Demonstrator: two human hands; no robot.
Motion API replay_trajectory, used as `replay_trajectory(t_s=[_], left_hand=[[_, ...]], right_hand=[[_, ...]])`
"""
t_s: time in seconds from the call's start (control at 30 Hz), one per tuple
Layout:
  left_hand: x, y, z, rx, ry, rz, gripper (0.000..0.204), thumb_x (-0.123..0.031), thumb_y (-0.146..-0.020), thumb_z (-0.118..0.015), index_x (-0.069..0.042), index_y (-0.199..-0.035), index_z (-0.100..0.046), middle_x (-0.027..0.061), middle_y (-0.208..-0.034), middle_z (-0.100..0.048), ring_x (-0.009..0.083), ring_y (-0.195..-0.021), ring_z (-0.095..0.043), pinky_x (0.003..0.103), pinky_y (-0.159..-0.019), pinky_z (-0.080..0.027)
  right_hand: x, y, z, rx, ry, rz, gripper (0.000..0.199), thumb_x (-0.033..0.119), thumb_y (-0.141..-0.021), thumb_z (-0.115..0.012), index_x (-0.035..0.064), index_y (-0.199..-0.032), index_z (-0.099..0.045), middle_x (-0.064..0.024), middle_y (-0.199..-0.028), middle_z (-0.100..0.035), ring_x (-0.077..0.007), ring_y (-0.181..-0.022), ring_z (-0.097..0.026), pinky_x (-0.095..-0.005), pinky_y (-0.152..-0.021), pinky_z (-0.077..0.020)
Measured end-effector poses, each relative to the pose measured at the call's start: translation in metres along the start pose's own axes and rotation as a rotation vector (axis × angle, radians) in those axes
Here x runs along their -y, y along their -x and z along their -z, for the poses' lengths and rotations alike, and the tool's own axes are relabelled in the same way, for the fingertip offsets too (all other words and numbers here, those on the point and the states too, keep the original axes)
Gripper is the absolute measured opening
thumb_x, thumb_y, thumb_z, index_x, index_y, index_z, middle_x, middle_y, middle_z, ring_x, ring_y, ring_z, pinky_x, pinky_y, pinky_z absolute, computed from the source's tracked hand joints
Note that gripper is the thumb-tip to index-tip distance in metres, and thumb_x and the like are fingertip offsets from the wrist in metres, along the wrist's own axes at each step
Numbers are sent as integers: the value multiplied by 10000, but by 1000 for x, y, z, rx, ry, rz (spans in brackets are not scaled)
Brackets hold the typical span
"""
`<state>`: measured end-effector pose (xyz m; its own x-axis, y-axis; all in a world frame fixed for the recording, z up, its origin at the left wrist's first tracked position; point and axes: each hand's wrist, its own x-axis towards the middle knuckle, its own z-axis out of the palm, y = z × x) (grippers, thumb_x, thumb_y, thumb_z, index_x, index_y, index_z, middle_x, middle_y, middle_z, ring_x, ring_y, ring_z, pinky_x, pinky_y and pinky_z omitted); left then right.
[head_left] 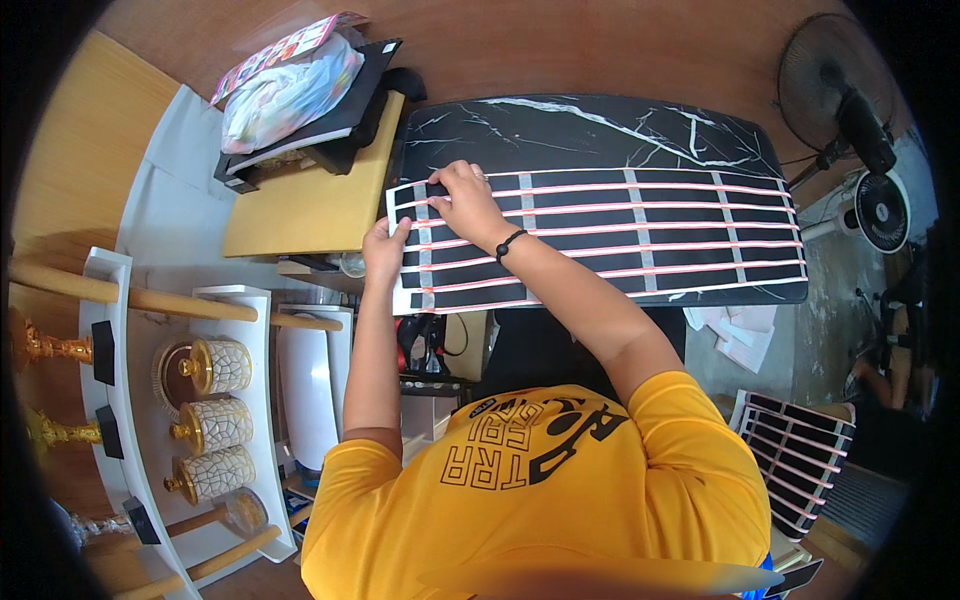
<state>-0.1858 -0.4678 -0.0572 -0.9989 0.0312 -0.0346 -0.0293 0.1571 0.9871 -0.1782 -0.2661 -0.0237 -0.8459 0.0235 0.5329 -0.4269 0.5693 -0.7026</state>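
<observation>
A long sheet (pixel 590 238) with black panels, white-and-pink strips running lengthwise and grey bands across lies on the black marble-patterned table (pixel 570 130). My left hand (pixel 383 250) grips the sheet's left edge, its thumb over the white border. Close beside it, my right hand (pixel 465 203) reaches across to the sheet's left end. Its fingers are bent and pinched down at the upper strips, near the first grey band (pixel 422 235). Whatever lies between those fingertips is hidden. A black bracelet (pixel 508 243) circles my right wrist.
A second striped sheet (pixel 797 462) rests at the lower right. Two fans (pixel 838 95) stand at the far right. A tan side table (pixel 300 222) carries a black stand with a plastic bag (pixel 292 95). White shelving (pixel 232 340) with gold-lidded jars (pixel 218 425) is at left.
</observation>
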Motion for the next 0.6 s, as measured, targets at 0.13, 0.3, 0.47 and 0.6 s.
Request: replay_trajectory(t_s=[0.13, 0.3, 0.47, 0.6], left_hand=[[4, 3, 0, 9, -8, -7, 176, -128, -966, -662, 12, -1066, -700, 53, -913, -734, 96, -777, -644, 272, -731, -516], [-5, 6, -6, 15, -85, -135, 229, -94, -961, -656, 18, -1162, -657, 70, -1014, -722, 115, -874, -646, 283, -798, -515], [-56, -8, -9, -35, -507, -519, 345, -112, -924, -693, -5, -1248, -639, 102, -1029, -715, 178, -935, -664, 311, -837, -508], [-106, -41, -13, 327, -866, -414, 239, -204, -904, -704, -25, -1060, -733, 155, -924, -723, 265, -824, -684, 357, -766, -521]], right_hand=[[0, -3, -9, -57, 6, -18, 257, 122, -754, -808, 67, -953, -654, -133, -1058, -575, -353, -1042, -537, -440, -922, -441], [-1, 3, -16, -149, -57, -70, 249, 120, -706, -835, 67, -830, -626, -123, -950, -573, -348, -963, -545, -448, -866, -452], [-2, 10, -18, -152, -65, -70, 192, 137, -734, -808, 53, -768, -638, -125, -854, -624, -348, -921, -584, -442, -850, -458], [-2, 10, -19, -116, -96, -126, 203, 159, -741, -808, 36, -781, -652, -143, -847, -660, -352, -880, -609, -444, -851, -466]])
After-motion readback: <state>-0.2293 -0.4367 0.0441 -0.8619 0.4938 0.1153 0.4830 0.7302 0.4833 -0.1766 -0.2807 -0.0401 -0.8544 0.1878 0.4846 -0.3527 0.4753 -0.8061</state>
